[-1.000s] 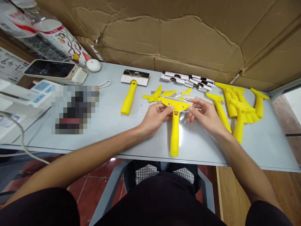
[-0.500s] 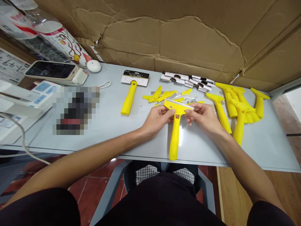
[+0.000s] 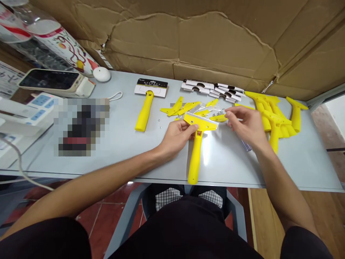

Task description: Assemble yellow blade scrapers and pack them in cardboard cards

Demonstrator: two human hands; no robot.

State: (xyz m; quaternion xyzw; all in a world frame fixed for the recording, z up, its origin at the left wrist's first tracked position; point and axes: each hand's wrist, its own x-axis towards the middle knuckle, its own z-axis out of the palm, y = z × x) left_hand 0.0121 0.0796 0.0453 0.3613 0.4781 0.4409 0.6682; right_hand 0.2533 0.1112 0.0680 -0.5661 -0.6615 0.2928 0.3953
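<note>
A yellow scraper (image 3: pixel 195 154) with a metal blade along its head is in my left hand (image 3: pixel 176 138). That hand is closed on the left part of the head, thumb on top, and the handle points towards me. My right hand (image 3: pixel 246 124) hovers to the right of the scraper, with thumb and forefinger apart and nothing visible between them. Its fingertips are near small loose screws (image 3: pixel 220 114). Behind the scraper lie loose yellow blade covers (image 3: pixel 176 106) and thin metal pieces. Under my right wrist, a purplish clear handle (image 3: pixel 245 145) partly shows.
A finished-looking scraper with a card (image 3: pixel 145 111) lies left of centre. Folded cards (image 3: pixel 199 86) lie at the back, and several yellow scraper handles (image 3: pixel 277 122) are piled right. A phone (image 3: pixel 51 81), bottles (image 3: pixel 61 43) and a white egg-shaped object (image 3: pixel 101 74) stand left. Cardboard (image 3: pixel 199 46) lines the back.
My right hand has let go of the scraper head and moved right, its fingers apart. My left hand still holds the scraper. The view has shifted slightly.
</note>
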